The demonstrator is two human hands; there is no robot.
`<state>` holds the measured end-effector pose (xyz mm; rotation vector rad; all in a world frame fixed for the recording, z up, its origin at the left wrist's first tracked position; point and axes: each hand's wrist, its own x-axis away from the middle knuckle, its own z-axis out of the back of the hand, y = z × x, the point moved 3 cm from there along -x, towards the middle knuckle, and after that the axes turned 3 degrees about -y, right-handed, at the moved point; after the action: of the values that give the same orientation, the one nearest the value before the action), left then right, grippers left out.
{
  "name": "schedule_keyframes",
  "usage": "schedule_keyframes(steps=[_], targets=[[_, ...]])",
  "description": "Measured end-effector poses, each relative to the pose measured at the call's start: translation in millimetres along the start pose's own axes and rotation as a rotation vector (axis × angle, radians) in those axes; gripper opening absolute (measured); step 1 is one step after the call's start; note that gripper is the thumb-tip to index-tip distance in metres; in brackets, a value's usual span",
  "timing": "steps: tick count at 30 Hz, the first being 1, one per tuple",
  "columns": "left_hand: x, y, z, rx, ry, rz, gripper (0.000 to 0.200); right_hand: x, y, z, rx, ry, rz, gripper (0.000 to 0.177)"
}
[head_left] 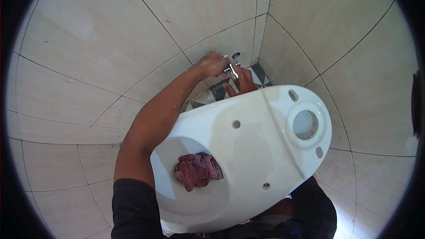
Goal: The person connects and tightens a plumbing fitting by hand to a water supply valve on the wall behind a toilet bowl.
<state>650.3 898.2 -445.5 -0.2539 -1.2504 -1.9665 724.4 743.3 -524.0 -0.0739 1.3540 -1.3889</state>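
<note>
Near the wall, beyond the white ceramic toilet [252, 146], a chrome valve [233, 72] shows between my two hands. My left hand [212, 65] is closed at the upper left of the valve, slightly blurred; what its fingers hold is hidden. From behind the toilet's far edge, my right hand [244, 81] reaches up with its fingers around the valve's lower right side. The toilet's edge hides my right forearm. A crumpled dark pink cloth [197, 171] lies in the toilet bowl, touched by neither hand.
Beige tiled walls [301, 35] meet in a corner just beyond the hands. A strip of black-and-white patterned floor [206, 98] shows between wall and toilet. The toilet's rear has a large round opening [305, 125]. A dark object [416, 106] is at the far right.
</note>
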Motion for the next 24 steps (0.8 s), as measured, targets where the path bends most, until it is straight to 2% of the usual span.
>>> schedule_keyframes(steps=[1,3,4,6,8,10,11,13,24], targets=[[-1.7,-1.9,0.0,-0.006,0.017,0.011,0.043,-7.0,-7.2,-1.0,-0.004,-0.003,0.0,0.065],[-4.1,-6.3,0.0,0.04,0.055,0.019,0.044,-16.0,-13.8,-4.1,0.308,-0.084,-0.126,0.059],[-5.0,-8.8,0.0,0.082,0.09,0.023,0.045,-20.7,-14.3,-3.9,0.304,-0.089,-0.126,0.059],[-10.6,-14.3,-0.7,0.061,0.095,0.007,0.044,-28.9,-4.9,-7.3,0.384,-0.188,-0.326,0.05],[-12.6,-15.2,-0.3,0.031,0.104,-0.017,0.044,-27.2,20.1,-10.4,0.39,-0.124,-0.281,0.046],[-9.3,-10.8,-4.5,-0.537,0.092,-0.143,0.043,-22.0,38.9,-12.6,0.4,-0.06,-0.231,0.042],[-8.1,-11.5,-2.8,-0.535,0.094,-0.142,0.043,-19.9,43.5,-12.2,0.447,-0.049,-0.257,0.043],[-6.1,-14.0,-8.6,-0.648,-0.188,-0.199,0.043,-15.7,52.6,-14.1,0.496,-0.039,-0.286,0.045],[0.5,-7.6,-7.5,-0.439,-0.181,-0.021,0.049,-17.5,65.6,-23.1,0.556,-0.035,-0.393,0.038]])
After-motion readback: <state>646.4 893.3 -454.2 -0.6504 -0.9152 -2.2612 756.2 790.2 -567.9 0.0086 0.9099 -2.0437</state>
